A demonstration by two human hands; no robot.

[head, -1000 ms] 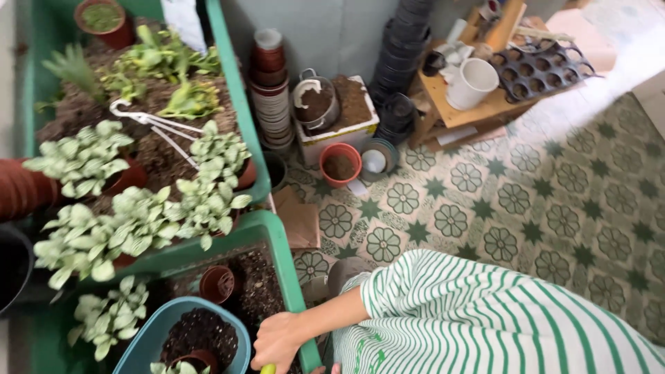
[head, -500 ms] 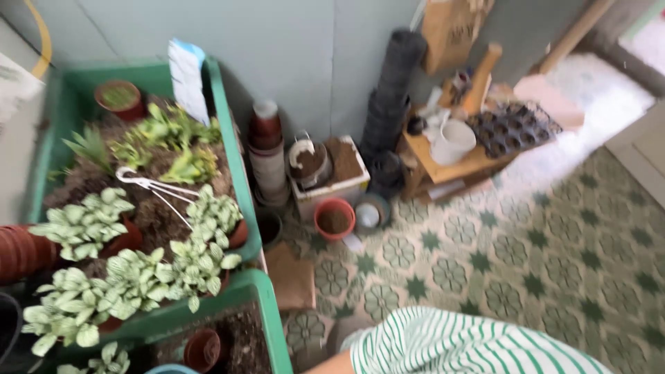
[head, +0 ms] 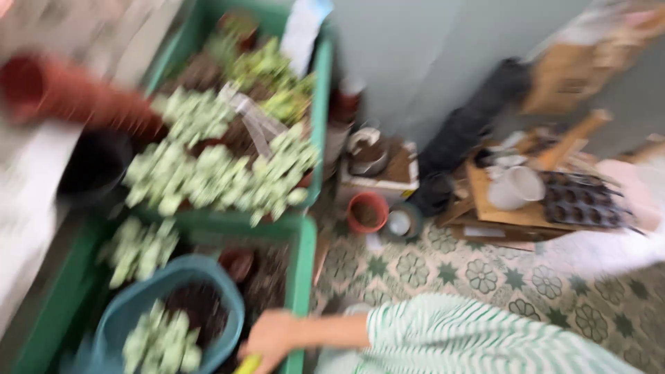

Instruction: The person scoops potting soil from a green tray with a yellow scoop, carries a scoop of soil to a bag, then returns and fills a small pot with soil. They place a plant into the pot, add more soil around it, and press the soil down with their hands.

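Frame is motion-blurred, details soft. Nearest, at 6 o'clock: one hand on a green-and-white striped sleeve reaching in from the right edge toward the left. Which hand it is can't be settled from the blur; it reads as the right. Fingers curled down around a yellow-green handle that pokes out at the bottom edge, so the hand is closed on it, narrow grip. What the tool is stays hidden below the frame. The other hand doesn't show.

Handling, as a judgement: the handle looks thin, stiff and light, likely plastic, easy one-hand work; best taken mid-handle in a full wrap, as here. Wrist looks about straight, forearm level, palm down.

The hand sits at the right rim of the near green crate, which holds dark soil. Just at 9 o'clock of the hand: a blue basin with soil and pale green succulents, touching or nearly so. A small brown pot sits in the soil at 11 o'clock.

Further, 12 o'clock: the far green crate packed with pale succulents and a white wire item. At 10 o'clock, a stack of terracotta pots lying sideways, with a black pot below it.

Patterned tile floor at 2 o'clock; red pot, white box, a low wooden stand with a white cup and a dark seed tray.
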